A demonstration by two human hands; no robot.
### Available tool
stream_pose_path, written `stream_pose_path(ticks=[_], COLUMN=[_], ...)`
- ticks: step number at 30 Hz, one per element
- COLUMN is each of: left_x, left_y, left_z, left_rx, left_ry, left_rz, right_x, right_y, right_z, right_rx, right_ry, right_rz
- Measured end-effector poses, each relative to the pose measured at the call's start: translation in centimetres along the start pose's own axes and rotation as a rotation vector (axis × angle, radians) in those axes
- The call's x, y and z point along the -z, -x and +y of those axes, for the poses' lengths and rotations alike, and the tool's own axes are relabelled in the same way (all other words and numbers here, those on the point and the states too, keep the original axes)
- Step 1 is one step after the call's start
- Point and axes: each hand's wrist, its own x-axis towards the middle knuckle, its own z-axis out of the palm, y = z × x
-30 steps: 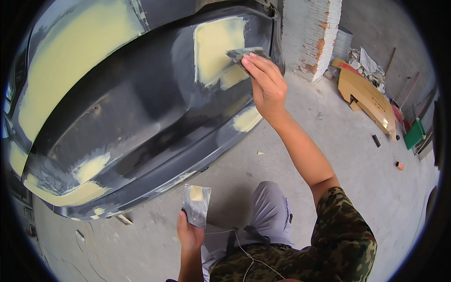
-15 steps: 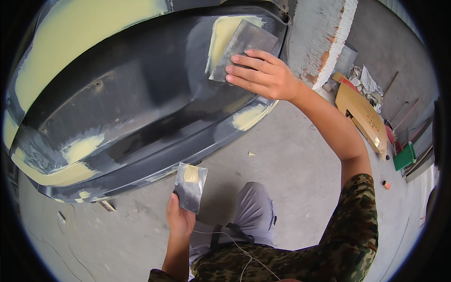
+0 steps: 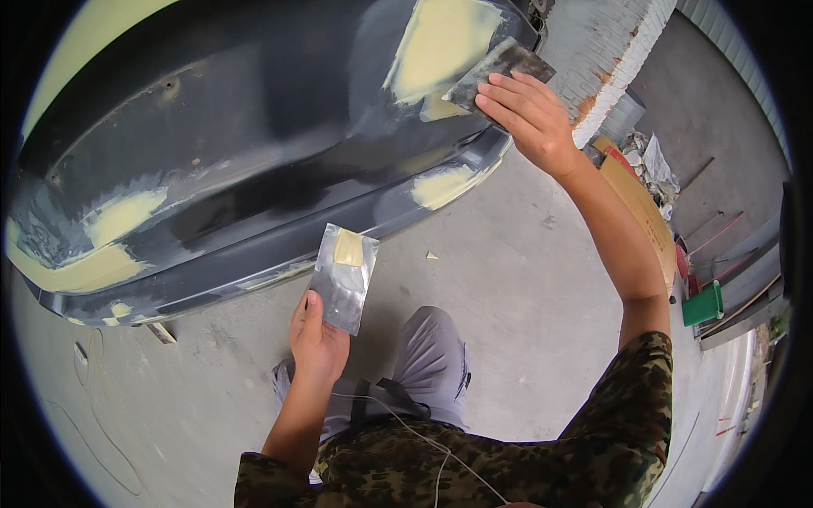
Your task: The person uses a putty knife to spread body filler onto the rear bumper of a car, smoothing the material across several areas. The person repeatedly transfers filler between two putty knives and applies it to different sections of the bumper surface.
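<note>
My right hand (image 3: 538, 127) presses a flat metal spreader (image 3: 500, 68) at the upper right end of a dark car panel (image 3: 220, 102), beside a pale yellow filler patch (image 3: 445, 42). Its fingers lie over the spreader. My left hand (image 3: 320, 343) grips a second metal plate (image 3: 339, 296) upright below the panel's lower edge, with a lump of yellow filler (image 3: 347, 250) on its top part. Other filler patches (image 3: 440, 186) show along the lower edge and at the panel's left end (image 3: 118, 220).
A rough white pillar (image 3: 601, 42) stands behind the panel. To its right lie a cardboard sheet (image 3: 627, 190), crumpled paper (image 3: 656, 165) and a green bin (image 3: 703, 305). Cables (image 3: 97, 423) lie on the concrete floor (image 3: 533, 364).
My right hand has swept the spreader over the upper right patch and now sits at its lower right side. My left hand with the plate has risen toward the panel. The view has shifted.
</note>
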Motion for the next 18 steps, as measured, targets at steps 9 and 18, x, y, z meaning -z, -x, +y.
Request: stream_pose_path(ticks=[9, 18], left_x=[-4.5, -6.0], left_y=[-4.1, -4.8], left_z=[-3.3, -2.8], left_rx=[-0.063, -0.082], left_ry=[0.077, -0.186], left_rz=[-0.141, -0.102], right_x=[2.1, 0.5], right_y=[-0.4, 1.1], right_z=[-17.5, -21.8], right_rx=[-0.679, -0.754], right_ry=[-0.613, -0.776], right_rz=[0.085, -0.047])
